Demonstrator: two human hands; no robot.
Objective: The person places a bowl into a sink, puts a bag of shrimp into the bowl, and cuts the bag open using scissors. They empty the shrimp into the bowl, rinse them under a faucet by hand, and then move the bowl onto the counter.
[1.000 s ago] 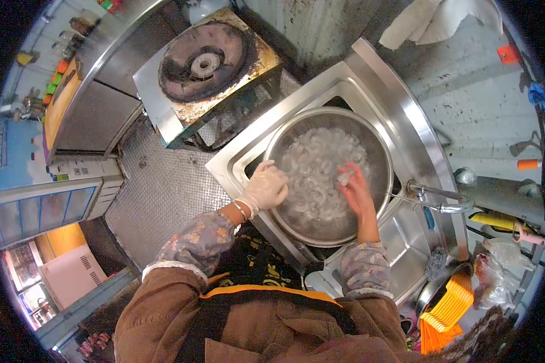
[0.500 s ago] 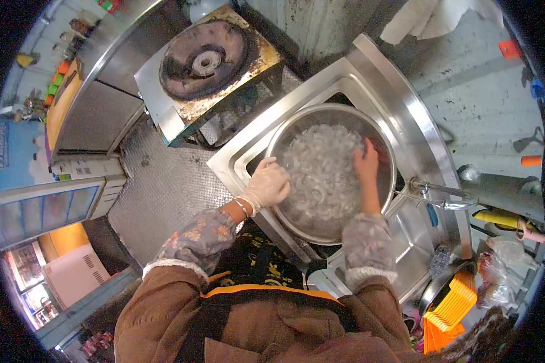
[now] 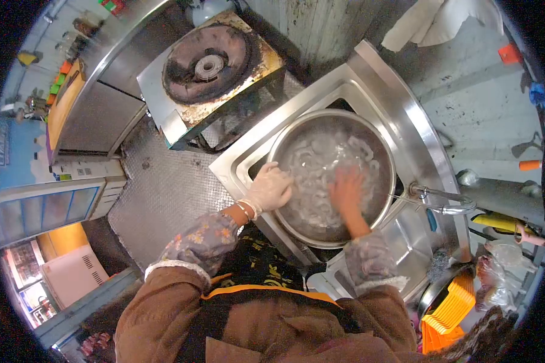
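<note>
Currently I'm mid-rinse: gloved left hand [image 3: 271,187] grips the rim of the metal basin [image 3: 383,151] in the sink [image 3: 406,115], bare right hand [image 3: 347,190] spread among the pale rings [image 3: 312,163] underwater (grasp unclear), so next is more gentle stirring.

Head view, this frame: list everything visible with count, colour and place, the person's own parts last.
basin: one, steel, standing in the sink, full of water
pale pieces: many, whitish, in the basin's water
sink: one, steel, centre right
tap: one, metal, at the sink's right edge
burner stand: one, rusty, upper centre
orange rack: one, lower right
cloth: one, white, top right
left hand: pale glove, gripping the basin's near rim
right hand: bare, dipped among the pieces
</note>
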